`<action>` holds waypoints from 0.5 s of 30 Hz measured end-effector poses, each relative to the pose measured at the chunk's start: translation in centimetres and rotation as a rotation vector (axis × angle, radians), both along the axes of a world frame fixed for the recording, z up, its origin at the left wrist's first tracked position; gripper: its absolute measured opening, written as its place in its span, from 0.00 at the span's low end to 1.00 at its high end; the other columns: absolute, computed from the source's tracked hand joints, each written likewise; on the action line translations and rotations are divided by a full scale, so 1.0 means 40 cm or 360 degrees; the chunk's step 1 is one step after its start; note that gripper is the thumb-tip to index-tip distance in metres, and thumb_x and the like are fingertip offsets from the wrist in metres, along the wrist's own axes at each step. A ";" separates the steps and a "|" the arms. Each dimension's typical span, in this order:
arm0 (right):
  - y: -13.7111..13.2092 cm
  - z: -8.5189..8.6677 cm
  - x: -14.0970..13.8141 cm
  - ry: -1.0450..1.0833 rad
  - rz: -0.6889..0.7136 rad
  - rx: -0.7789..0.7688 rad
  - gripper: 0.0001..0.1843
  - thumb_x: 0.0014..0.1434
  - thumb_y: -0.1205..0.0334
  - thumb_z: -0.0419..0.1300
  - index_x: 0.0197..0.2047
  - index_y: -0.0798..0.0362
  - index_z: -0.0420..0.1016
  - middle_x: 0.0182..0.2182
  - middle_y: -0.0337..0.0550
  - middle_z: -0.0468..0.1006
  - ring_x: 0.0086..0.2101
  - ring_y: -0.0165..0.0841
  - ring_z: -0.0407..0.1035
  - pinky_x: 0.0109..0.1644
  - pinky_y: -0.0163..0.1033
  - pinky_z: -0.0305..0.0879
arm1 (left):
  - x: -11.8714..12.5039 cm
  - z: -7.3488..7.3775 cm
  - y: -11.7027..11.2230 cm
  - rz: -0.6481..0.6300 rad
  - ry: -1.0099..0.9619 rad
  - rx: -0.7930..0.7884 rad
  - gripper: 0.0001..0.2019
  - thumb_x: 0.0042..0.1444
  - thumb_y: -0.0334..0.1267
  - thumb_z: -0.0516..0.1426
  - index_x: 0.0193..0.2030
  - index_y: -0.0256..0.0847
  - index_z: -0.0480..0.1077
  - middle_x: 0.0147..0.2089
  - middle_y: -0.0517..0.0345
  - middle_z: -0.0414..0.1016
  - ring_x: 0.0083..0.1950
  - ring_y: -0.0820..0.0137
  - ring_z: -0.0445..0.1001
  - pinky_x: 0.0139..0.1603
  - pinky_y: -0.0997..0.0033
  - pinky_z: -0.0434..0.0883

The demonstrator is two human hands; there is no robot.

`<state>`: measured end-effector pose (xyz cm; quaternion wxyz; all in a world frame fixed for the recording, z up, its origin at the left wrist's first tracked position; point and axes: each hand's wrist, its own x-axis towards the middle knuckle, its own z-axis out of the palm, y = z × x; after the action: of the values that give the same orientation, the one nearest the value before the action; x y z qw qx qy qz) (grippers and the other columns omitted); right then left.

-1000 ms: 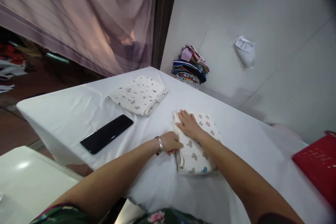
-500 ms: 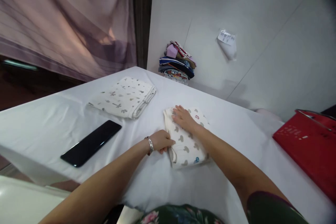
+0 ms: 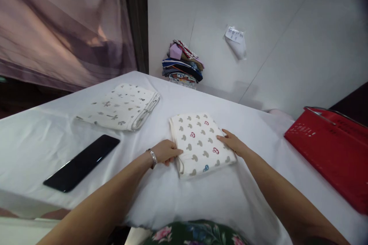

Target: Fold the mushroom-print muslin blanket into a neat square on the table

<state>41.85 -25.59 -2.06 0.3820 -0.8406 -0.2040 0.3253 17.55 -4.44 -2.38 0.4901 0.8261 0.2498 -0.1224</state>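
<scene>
A folded white cloth (image 3: 198,138) printed with grey, red and blue mushrooms lies flat on the white-covered table. At its left edge my left hand (image 3: 166,152), with a bracelet on the wrist, is closed, thumb on top and fingers curled at the folded layers. My right hand (image 3: 232,142) rests on the cloth's right edge, fingers stretched out and apart. Further left lies another folded white cloth (image 3: 120,107) with small grey plant prints, touched by neither hand.
A black phone (image 3: 82,164) lies on the left of the white tablecloth (image 3: 155,195). A red bag (image 3: 330,153) stands at the right. Beyond the far edge are stacked folded clothes (image 3: 182,65) and a labelled plastic packet (image 3: 236,42). A pinkish curtain (image 3: 66,19) hangs at the upper left.
My right hand has slid from the top left of the mushroom cloth to its right edge, uncovering the print. My left hand stays at the left edge. The view has shifted slightly.
</scene>
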 end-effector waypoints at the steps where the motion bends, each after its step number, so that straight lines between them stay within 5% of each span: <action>1: -0.002 0.004 -0.001 0.0066 -0.0005 0.0013 0.52 0.46 0.40 0.62 0.66 0.52 0.44 0.59 0.56 0.61 0.49 0.41 0.68 0.51 0.44 0.67 | 0.001 -0.001 0.001 0.0008 0.0006 -0.0006 0.19 0.47 0.53 0.54 0.19 0.39 0.62 0.19 0.60 0.69 0.18 0.74 0.67 0.19 0.75 0.60; 9: 0.002 0.026 0.002 0.0424 0.0193 0.0300 0.46 0.44 0.50 0.67 0.63 0.52 0.53 0.54 0.53 0.69 0.44 0.41 0.71 0.46 0.46 0.71 | 0.006 -0.005 0.000 0.0026 0.0002 -0.0074 0.19 0.48 0.52 0.54 0.18 0.39 0.62 0.18 0.60 0.69 0.18 0.74 0.67 0.20 0.75 0.61; 15: -0.009 0.074 0.137 0.0196 0.0074 0.0333 0.54 0.40 0.53 0.70 0.66 0.49 0.47 0.52 0.54 0.70 0.40 0.40 0.73 0.45 0.47 0.70 | 0.129 0.039 -0.077 -0.0274 0.0068 0.0475 0.19 0.51 0.47 0.51 0.15 0.38 0.66 0.17 0.57 0.70 0.18 0.73 0.68 0.27 0.72 0.65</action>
<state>47.32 -25.95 0.91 0.4717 -0.7697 -0.2324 0.3619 22.71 -7.51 -0.83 0.3442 0.9053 0.2038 -0.1430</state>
